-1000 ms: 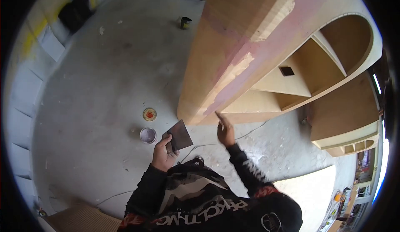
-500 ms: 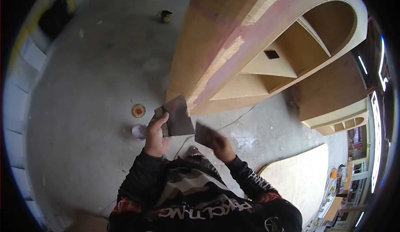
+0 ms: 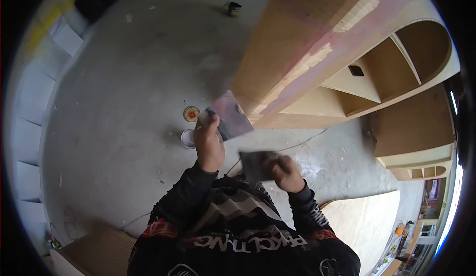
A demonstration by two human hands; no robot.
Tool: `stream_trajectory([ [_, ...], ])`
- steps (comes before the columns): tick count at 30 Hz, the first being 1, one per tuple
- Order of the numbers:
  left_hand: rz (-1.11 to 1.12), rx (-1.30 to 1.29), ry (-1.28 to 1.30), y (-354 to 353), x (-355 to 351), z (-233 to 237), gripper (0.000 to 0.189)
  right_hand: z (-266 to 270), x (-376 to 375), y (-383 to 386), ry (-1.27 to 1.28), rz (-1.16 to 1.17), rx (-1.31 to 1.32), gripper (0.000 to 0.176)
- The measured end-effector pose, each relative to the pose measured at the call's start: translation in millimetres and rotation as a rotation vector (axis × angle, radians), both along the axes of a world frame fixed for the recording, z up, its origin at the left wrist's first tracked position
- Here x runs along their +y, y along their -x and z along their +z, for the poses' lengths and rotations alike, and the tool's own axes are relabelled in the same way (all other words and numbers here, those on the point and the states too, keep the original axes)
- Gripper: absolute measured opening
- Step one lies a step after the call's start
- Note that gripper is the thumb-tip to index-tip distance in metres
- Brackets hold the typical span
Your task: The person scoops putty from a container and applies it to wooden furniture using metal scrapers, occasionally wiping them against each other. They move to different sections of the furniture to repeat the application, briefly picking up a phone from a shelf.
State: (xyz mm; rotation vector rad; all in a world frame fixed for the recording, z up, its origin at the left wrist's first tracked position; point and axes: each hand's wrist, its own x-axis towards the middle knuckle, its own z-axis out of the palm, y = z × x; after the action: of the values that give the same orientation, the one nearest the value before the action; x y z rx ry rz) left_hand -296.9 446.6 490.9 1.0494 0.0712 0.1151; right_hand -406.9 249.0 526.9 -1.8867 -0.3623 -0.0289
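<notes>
Two sheets (image 3: 232, 121) (image 3: 255, 166), perhaps sandpaper, cabinet (image 3: 297, 43) beside

The cabinet (image 3: 292, 28) is bare, matt wood board in pale tan. A dull pink filler streak (image 3: 339, 40) runs along its edge, broken by chalky cream patches. The upper dark sheet (image 3: 233, 120), pinched in the left hand (image 3: 208, 144), is thin, flat and matt grey with a pinkish smear. The lower dark sheet (image 3: 254, 165), in the right hand (image 3: 286, 173), looks alike but darker. Whether they are paper or metal cannot be told. The floor (image 3: 124, 102) is rough, dusty grey concrete. The sleeves (image 3: 183, 201) are black printed cloth.
</notes>
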Motion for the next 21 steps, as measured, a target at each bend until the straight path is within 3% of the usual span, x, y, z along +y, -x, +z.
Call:
stream_trajectory([
  [1, 0.184, -0.413, -0.763, -4, 15, -11, 0.016, -4, 5, 4, -0.040, -0.059, 0.102, 0.019],
  [3, 0.203, -0.094, -0.107, -13, 10, -21, 0.023, 0, 17, 3, -0.202, -0.288, 0.295, 0.019],
  [4, 0.239, -0.098, -0.149, -12, 10, -24, 0.028, 5, 21, -1, -0.323, -0.458, 0.388, 0.021],
  [5, 0.275, -0.100, -0.191, -10, 10, -25, 0.034, 3, 28, -11, -0.617, -0.469, 0.302, 0.016],
  [6, 0.343, -0.276, -0.604, 0, 12, -25, 0.041, 17, 43, -17, -0.754, -0.553, 0.283, 0.015],
  [7, 0.405, -0.466, -1.015, 7, 14, -24, 0.048, 11, 47, -21, -0.777, -0.560, 0.243, 0.014],
  [11, 0.410, -0.657, -1.159, 13, 11, -28, 0.062, 14, 61, -38, -0.671, -0.648, 0.223, 0.015],
  [14, 0.164, -0.464, -0.665, 11, 4, -31, 0.041, 17, 58, -41, -0.615, -0.656, 0.152, 0.026],
  [17, -0.144, -0.244, -0.116, 6, 1, -9, 0.019, 13, 42, -38, -0.514, -0.623, 0.179, 0.025],
  [20, -0.601, -0.221, -0.326, -5, 28, -7, 0.025, 18, 27, -37, -0.408, -0.668, 0.299, 0.024],
  [21, -0.800, -0.237, -0.408, -11, 36, -3, 0.028, 19, 24, -37, -0.368, -0.631, 0.162, 0.021],
])
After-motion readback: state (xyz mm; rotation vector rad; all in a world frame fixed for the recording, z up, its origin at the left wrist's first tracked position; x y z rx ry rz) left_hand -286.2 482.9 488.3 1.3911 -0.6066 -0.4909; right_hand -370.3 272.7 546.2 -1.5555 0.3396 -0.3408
